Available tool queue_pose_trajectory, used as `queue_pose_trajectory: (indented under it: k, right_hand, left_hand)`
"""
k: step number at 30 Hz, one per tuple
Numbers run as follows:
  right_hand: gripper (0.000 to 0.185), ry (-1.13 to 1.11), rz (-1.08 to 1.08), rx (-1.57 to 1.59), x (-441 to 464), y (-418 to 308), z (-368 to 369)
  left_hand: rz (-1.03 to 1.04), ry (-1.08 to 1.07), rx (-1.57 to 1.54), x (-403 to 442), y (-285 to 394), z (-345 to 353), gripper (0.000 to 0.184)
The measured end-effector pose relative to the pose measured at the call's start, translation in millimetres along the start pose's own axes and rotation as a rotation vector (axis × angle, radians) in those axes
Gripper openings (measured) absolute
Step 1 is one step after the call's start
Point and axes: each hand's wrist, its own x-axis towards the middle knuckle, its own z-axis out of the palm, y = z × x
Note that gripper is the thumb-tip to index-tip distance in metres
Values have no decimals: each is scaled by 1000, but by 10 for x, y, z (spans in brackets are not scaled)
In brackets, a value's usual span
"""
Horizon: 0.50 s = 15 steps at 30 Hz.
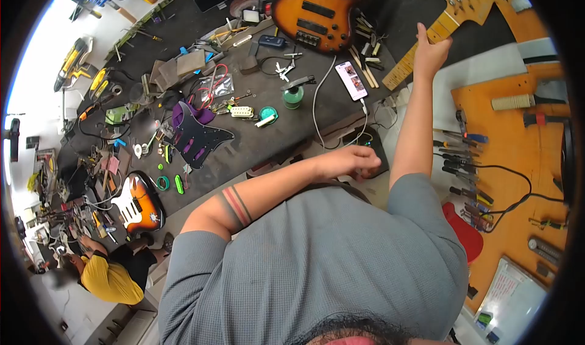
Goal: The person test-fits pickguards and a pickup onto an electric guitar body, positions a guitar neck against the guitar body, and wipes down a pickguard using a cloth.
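A guitar neck (pixel 446 25) with a light maple fingerboard slants across the upper right, its headstock pointing away to the far right. My right hand (pixel 432 51) is wrapped around it partway along, thumb up along one edge. My left hand (pixel 352 161) hovers in front of my body by the bench edge, fingers loosely curled in, with nothing visible in them. Beyond that hand, a phone (pixel 351 80) with a lit screen lies on the dark bench, a white cable (pixel 364 109) plugged into it. A sunburst bass body (pixel 314 13) rests farther back.
On the bench are a black pickguard (pixel 201 135), a cream pickup (pixel 242 112), a green bottle (pixel 293 95) and scattered tools. A smaller sunburst guitar (pixel 141 205) lies left, near a person in a yellow shirt (pixel 113 278). Screwdrivers line the orange board (pixel 518 144) at right.
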Motion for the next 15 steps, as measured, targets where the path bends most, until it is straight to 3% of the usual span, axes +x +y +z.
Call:
queue_pose_trajectory:
  k: [5,15]
  right_hand:
    - [59,21,61,123,79,175,87]
    - [53,169,101,56,122,184,126]
  left_hand:
    - [46,151,-91,-361,149,-256,28]
    - [137,318,-237,-912,-66,-501,27]
